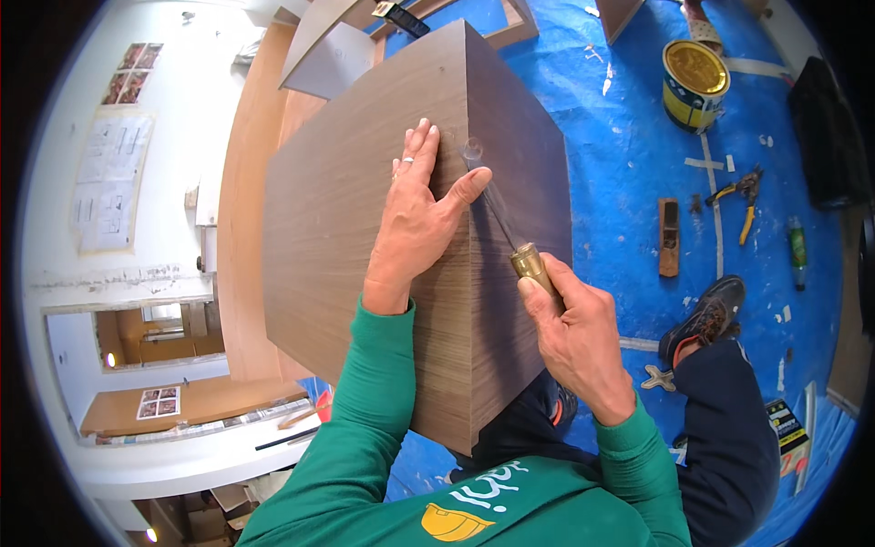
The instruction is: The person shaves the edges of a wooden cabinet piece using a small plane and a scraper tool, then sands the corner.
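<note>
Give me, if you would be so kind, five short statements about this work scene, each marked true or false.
1. The left hand rests on a wood-grain face of the large box. True.
2. Both hands are empty. False: the right hand grips a tool by its gold-coloured handle.
3. Yellow-handled pliers lie on the blue floor sheet. True.
4. A tin stands on top of the box. False: the gold-topped tin stands on the blue floor sheet.
5. A wooden block-shaped tool lies to the left of the pliers in the picture. True.
</note>
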Demonstrator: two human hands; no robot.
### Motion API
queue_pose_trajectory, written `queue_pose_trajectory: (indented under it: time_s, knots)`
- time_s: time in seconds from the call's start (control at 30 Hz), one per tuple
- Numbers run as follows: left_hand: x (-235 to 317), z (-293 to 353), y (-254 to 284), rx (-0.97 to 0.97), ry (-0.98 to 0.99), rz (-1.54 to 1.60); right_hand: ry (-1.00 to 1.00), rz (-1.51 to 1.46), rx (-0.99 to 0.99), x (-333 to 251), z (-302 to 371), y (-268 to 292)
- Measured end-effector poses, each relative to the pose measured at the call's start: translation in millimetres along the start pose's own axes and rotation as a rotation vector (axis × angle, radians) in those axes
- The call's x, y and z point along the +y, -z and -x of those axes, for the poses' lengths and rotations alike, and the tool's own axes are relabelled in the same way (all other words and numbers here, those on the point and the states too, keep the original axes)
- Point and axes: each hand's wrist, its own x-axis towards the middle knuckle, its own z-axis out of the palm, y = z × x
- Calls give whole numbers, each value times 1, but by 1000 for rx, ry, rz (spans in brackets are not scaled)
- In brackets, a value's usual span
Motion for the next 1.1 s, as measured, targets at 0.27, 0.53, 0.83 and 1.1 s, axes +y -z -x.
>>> queue_pose_trajectory:
  time_s: [0.27, 0.53, 0.83, 1.1]
  knots:
    - [15, -2, -3, 33, 38, -58, 19, 40, 20, 15, -9, -1]
    - [5, -4, -3, 34, 22, 52, 9, 18, -5, 2, -8, 4]
    - [14, -7, -6, 47, 76, 21, 15, 19, 23, 11, -12, 3]
    - [4, -6, -5, 79, 51, 3, 14, 50, -2, 7, -11, 0]
